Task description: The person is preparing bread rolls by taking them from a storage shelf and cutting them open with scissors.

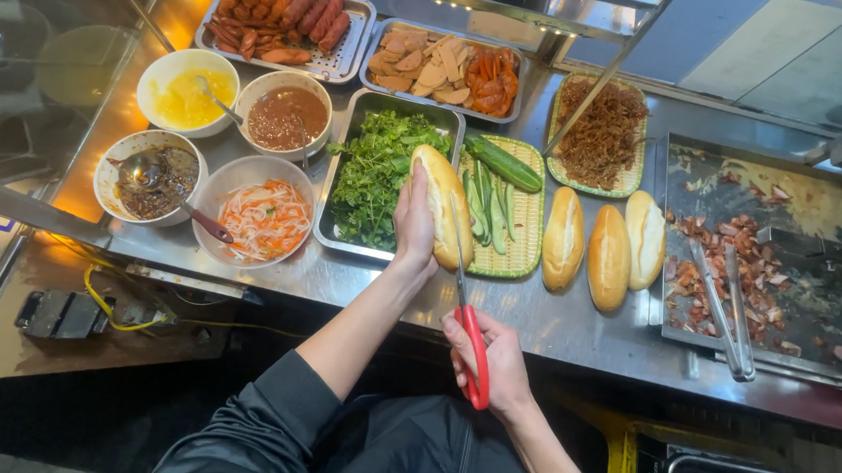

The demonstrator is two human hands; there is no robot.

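Left hand (414,217) wrapped round bread roll (442,207), steadying it above bench (552,322). Right hand (496,363) clenched on red-handled scissors (467,288), blades at roll's side.

From my feed, the bread roll (440,201) reads golden-tan with a paler cream side, and I take it as my landmark. Just below it the scissors (470,339) show red handles and grey steel blades. Left of the roll, the herbs (378,171) are deep green in a silver tray. Right of it lie dark green cucumber (503,164) pieces on a pale green woven mat (517,257). Farther left, one white bowl (186,89) holds bright yellow sauce, another orange-and-white pickled shreds (264,219). The tabletop (571,328) is dull grey steel.
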